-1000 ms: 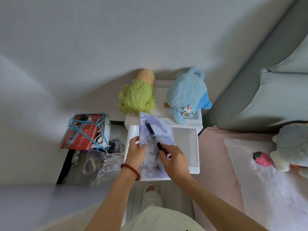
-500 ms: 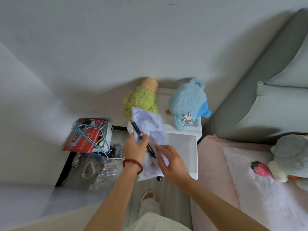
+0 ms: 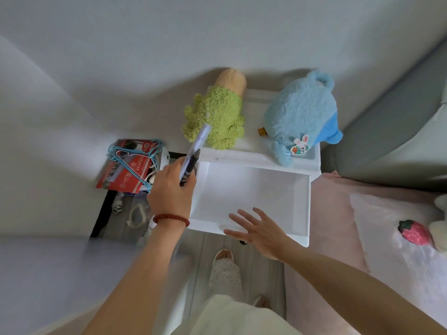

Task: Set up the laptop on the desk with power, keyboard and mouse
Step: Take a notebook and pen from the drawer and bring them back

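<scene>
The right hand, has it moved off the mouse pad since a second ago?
Yes. The right hand has let go and dropped back to the open white drawer's front edge, fingers spread, while the left hand alone holds the pad and pen.

White drawer (image 3: 251, 189), green plush (image 3: 217, 117), blue plush (image 3: 300, 110)

I see a pale grey wall (image 3: 169, 44) behind a white nightstand (image 3: 256, 155), its drawer (image 3: 251, 197) pulled open. A grey headboard (image 3: 387, 122) and pink bed (image 3: 338, 213) sit right; grey wood floor (image 3: 205, 262) below.
</scene>
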Action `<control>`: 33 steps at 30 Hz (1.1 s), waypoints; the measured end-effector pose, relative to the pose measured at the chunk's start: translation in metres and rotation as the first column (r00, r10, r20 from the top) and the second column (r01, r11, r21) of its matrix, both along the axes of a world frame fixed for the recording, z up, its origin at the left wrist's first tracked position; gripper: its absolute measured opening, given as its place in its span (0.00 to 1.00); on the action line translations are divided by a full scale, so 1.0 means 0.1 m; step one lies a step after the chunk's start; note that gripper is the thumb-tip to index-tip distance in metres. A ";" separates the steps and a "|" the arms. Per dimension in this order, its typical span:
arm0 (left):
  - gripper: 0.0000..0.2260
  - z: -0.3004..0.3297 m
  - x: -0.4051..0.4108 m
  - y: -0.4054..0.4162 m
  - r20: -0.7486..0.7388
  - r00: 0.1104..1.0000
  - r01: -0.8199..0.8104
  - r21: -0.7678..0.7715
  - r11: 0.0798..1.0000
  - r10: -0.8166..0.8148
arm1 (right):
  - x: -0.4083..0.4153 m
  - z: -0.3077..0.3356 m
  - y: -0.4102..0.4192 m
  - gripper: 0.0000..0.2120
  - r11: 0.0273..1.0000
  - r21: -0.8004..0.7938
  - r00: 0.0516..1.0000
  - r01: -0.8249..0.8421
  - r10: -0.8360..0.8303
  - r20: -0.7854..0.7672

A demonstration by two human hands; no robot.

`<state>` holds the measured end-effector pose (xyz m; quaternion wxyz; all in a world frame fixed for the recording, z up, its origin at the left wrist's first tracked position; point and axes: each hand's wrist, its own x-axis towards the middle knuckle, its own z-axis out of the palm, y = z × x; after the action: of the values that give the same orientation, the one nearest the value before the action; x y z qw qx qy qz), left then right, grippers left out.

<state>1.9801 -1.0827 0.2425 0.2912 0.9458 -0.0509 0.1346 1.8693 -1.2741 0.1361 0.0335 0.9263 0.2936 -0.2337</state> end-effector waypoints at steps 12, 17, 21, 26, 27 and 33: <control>0.12 -0.05 0.16 -0.03 -0.054 0.998 -0.037 -0.027 0.999 0.035 | 0.66 0.29 -0.20 0.33 0.944 -0.310 0.946 0.114 -0.008 0.323; 0.13 -0.05 0.31 -0.07 -0.058 0.998 -0.018 -0.028 0.999 0.016 | 0.91 0.18 -0.28 0.35 0.908 -0.377 0.948 0.184 -0.064 0.311; 0.11 -0.04 0.38 -0.11 -0.054 0.998 -0.018 -0.069 0.997 0.014 | 1.02 0.21 -0.20 0.32 0.900 -0.372 0.948 0.227 -0.116 0.298; 0.08 0.13 0.36 -0.24 0.008 0.998 0.065 -0.107 0.992 -0.064 | 0.68 0.43 -0.17 0.29 0.924 -0.100 0.915 0.368 -0.341 0.216; 0.08 0.19 0.32 -0.28 0.012 0.996 0.086 -0.112 0.990 -0.085 | 0.56 0.52 -0.16 0.28 0.896 -0.027 0.882 0.442 -0.429 0.193; 0.08 0.60 -0.33 -0.71 0.015 0.948 0.313 -0.240 0.919 -0.319 | -0.57 1.18 -0.28 0.23 0.503 0.361 0.482 0.786 -0.863 0.151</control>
<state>1.9468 -1.1535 0.3024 0.4217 0.8846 -0.1827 0.0793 1.8124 -1.3017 0.2540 -0.1511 0.9724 -0.1745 -0.0335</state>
